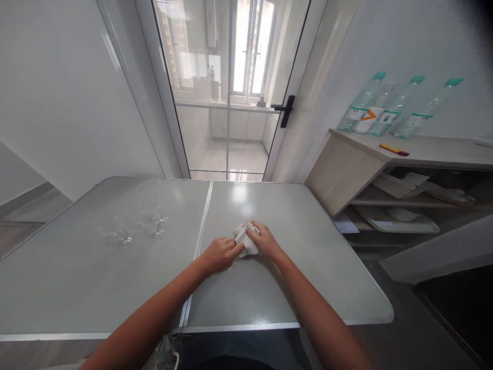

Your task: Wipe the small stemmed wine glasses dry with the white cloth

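Note:
A small crumpled white cloth [245, 238] lies on the grey folding table [308, 288], just right of its centre seam. My left hand [219, 254] pinches the cloth's near left side with curled fingers. My right hand [264, 240] grips its right side, fingers closed over the fabric. Spilled water [134, 228] glistens on the left half of the table, well apart from both hands.
A glass door [231, 87] with a black handle [285, 109] stands behind the table. At the right, a wooden shelf unit [346, 169] carries several plastic bottles [385, 105], a red-and-yellow pen-like object [393, 149] and papers on its lower shelves.

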`<state>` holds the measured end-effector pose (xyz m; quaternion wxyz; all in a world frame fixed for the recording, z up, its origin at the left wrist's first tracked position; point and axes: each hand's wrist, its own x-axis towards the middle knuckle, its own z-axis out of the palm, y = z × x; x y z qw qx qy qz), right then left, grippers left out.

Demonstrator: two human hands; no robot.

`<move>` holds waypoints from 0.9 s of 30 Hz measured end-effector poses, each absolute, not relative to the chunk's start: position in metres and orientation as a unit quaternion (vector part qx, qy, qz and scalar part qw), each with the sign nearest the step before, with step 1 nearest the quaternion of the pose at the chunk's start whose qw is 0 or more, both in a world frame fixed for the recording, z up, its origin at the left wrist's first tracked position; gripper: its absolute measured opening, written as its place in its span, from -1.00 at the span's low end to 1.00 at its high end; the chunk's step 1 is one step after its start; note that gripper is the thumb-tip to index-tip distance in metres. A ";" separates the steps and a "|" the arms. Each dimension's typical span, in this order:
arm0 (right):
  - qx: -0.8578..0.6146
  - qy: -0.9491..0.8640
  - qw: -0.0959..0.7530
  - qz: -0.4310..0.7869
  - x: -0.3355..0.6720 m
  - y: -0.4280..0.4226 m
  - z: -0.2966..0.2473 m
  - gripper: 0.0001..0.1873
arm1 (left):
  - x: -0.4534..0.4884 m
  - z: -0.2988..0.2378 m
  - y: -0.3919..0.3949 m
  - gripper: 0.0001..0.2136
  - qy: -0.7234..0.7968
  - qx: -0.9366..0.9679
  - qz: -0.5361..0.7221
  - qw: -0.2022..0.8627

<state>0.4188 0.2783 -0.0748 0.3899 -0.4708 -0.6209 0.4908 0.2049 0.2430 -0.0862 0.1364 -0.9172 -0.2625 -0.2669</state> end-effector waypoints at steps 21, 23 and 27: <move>-0.360 -0.504 0.586 0.522 0.399 0.269 -0.084 -0.36 | 0.210 -0.071 0.254 -0.65 -0.439 -0.617 -0.518 -0.397; -0.361 -0.561 0.588 0.457 0.400 0.265 -0.083 -0.34 | 0.212 -0.070 0.254 -0.66 -0.431 -0.610 -0.514 -0.421; -0.347 -0.696 0.546 0.312 0.408 0.266 -0.086 -0.35 | 0.213 -0.068 0.252 -0.65 -0.430 -0.626 -0.499 -0.418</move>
